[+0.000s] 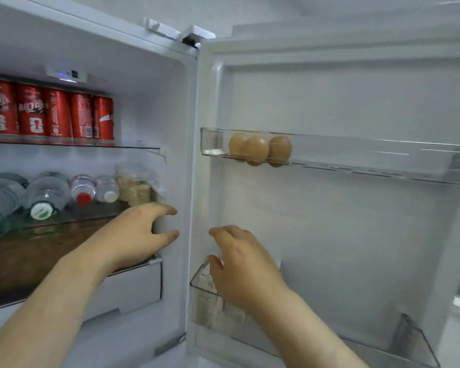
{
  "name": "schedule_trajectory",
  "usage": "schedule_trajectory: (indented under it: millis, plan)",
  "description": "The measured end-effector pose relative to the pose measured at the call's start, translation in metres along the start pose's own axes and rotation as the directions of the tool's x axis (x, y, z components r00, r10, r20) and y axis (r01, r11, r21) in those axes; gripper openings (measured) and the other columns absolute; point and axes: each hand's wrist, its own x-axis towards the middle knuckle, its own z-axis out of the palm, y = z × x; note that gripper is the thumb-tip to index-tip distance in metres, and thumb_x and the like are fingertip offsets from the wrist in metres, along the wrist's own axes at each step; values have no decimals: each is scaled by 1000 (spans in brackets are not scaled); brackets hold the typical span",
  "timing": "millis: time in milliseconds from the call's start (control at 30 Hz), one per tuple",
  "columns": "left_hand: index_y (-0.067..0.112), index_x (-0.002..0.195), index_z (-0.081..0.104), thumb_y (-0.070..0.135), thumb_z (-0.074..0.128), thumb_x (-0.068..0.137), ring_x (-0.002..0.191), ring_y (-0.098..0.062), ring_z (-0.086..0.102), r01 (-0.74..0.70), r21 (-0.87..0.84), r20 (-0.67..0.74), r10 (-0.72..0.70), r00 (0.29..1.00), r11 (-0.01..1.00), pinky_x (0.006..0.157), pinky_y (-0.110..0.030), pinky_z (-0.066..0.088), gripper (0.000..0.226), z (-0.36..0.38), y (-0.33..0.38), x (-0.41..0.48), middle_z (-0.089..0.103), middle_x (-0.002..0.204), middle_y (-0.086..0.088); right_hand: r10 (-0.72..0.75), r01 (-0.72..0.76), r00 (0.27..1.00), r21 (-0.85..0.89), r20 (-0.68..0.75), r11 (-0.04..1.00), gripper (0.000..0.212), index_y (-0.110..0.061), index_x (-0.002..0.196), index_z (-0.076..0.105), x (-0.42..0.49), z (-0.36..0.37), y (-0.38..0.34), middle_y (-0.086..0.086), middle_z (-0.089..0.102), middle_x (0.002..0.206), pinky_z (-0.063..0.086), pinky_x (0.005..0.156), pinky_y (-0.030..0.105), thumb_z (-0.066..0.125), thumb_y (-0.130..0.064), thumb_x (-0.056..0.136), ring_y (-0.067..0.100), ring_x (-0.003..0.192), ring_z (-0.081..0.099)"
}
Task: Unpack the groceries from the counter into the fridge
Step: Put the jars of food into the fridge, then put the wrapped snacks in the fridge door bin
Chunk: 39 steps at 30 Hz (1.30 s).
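Groceries already fill much of the fridge (168,107), so I judge that the task is well advanced, though I cannot say how much is left, because the counter is not in view. On the top shelf (133,147) five red cans (51,112) stand upright in a row. On the shelf below, several water bottles (45,195) lie on their sides with the caps toward the door, and beside them, on the right, stands a clear container of grain (134,185). Under them a drawer (133,285) holds something brown, which I cannot identify. In the upper door rack (356,168) three brown eggs (259,150) sit close together at its left end; the rest of this rack looks free. The lower door rack (409,338) holds a pale package (210,304) at its left end, partly hidden.

Left hand (138,235) is inside the fridge, near the right wall and just above the drawer. Its fingers are curved and a little apart, like a loose C, and they hold nothing that I can see. Right hand (247,266) is over the left end of the lower door rack, with the fingers bent downward and slightly spread, also holding nothing visible. Whether it touches the package I cannot tell. Both hands seem free for the next item.
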Motion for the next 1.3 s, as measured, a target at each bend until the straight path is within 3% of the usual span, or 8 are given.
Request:
schedule_trajectory:
  millis: [100,300,467,567,700,933,1100,1300]
  plan:
    - [34,135,52,44,64,88,130,-3,43,-72,4,17,72,997,997,104,-21,32,49,15,37,-18,48,140,19,70,-71,997,-18,-30,997,48,-25,143,40,-42,-25,20,-4,46,142,41,101,36,48,-35,97,23,128,42]
    - [34,126,58,40,62,89,122,-3,50,-313,-70,91,318,944,947,97,-19,36,37,61,133,-46,48,120,27,224,-232,972,-154,-67,960,51,-28,144,41,-154,-94,68,-7,48,142,39,103,31,50,-40,96,20,127,45]
    - [33,129,58,45,64,86,116,10,41,-526,-199,136,555,821,827,97,-7,25,45,110,222,-54,46,124,29,436,-462,886,-217,-155,860,50,-31,147,35,-251,-145,110,-13,42,147,36,104,27,48,-32,99,14,131,40]
    - [34,127,60,41,66,88,116,9,47,-613,-297,143,669,729,732,98,-12,32,40,137,283,-58,49,121,31,553,-595,802,-229,-224,770,50,-31,146,38,-307,-169,129,-14,46,144,37,103,24,50,-33,98,11,129,43]
    - [35,126,60,42,63,87,116,5,51,-679,-428,140,786,602,597,97,-17,37,40,177,370,-64,52,120,30,694,-756,654,-235,-300,611,51,-31,147,38,-379,-197,152,-15,47,144,31,105,17,51,-34,97,6,131,42]
    - [36,131,53,42,60,89,114,5,41,-680,-645,160,931,327,350,94,-18,35,43,266,529,-103,47,125,26,863,-953,295,-194,-409,234,48,-32,144,40,-504,-241,176,-14,46,142,31,107,19,49,-25,98,7,131,40]
    - [35,132,53,41,58,91,121,-3,46,-626,-752,141,978,155,208,102,-26,40,42,314,625,-151,49,131,21,873,-986,21,-156,-487,-63,47,-31,145,40,-582,-262,171,-14,46,142,32,105,20,48,-27,98,9,131,39]
    - [28,122,63,35,60,89,112,-18,58,-640,-767,121,991,-64,52,88,-35,47,34,378,723,-205,60,125,8,793,-915,-301,-74,-530,-397,47,-29,145,40,-654,-266,145,-8,46,143,36,107,28,47,-25,99,17,131,41]
